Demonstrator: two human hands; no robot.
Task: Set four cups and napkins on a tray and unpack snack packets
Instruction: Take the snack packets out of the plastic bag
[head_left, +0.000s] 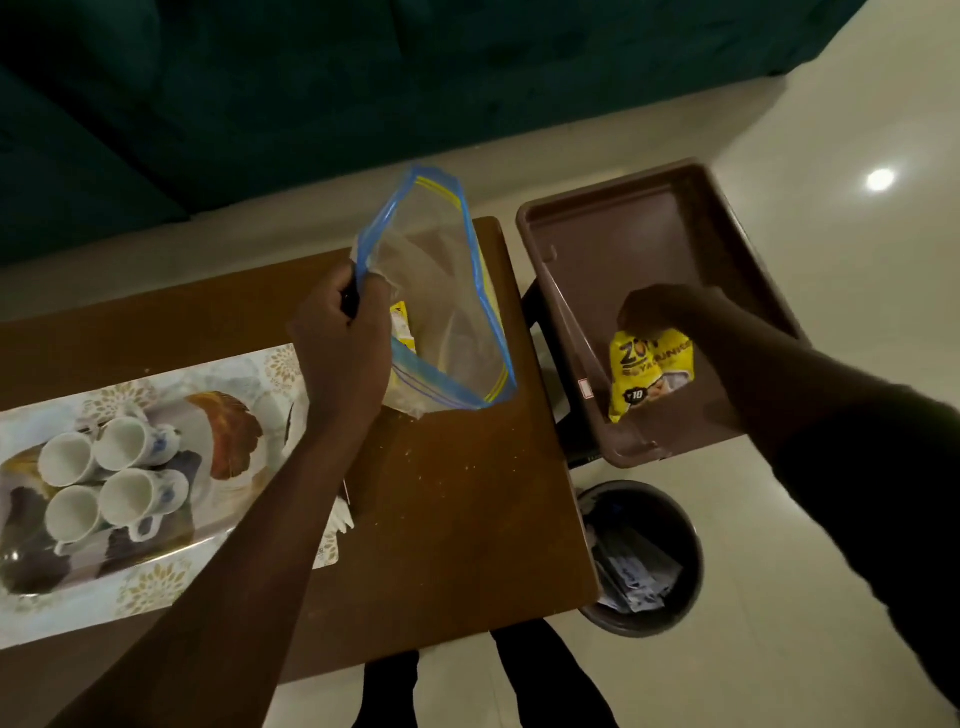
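My left hand (340, 338) grips the rim of a clear zip bag with a blue seal (447, 291), holding it open above the wooden table (457, 499). Another yellow packet (402, 327) shows inside the bag. My right hand (675, 312) holds a yellow snack packet (647, 376) by its top, low inside a brown plastic tray (613, 208) that stands to the right of the table. Several white cups (111, 480) lie grouped on a patterned serving tray (156, 582) at the left. A bit of white napkin (343, 519) peeks out beside my left forearm.
A dark round waste bin (641, 556) holding wrappers stands on the pale tiled floor (779, 649), below the brown tray. A dark green sofa (260, 104) runs along the far side. My legs show under the table's near edge.
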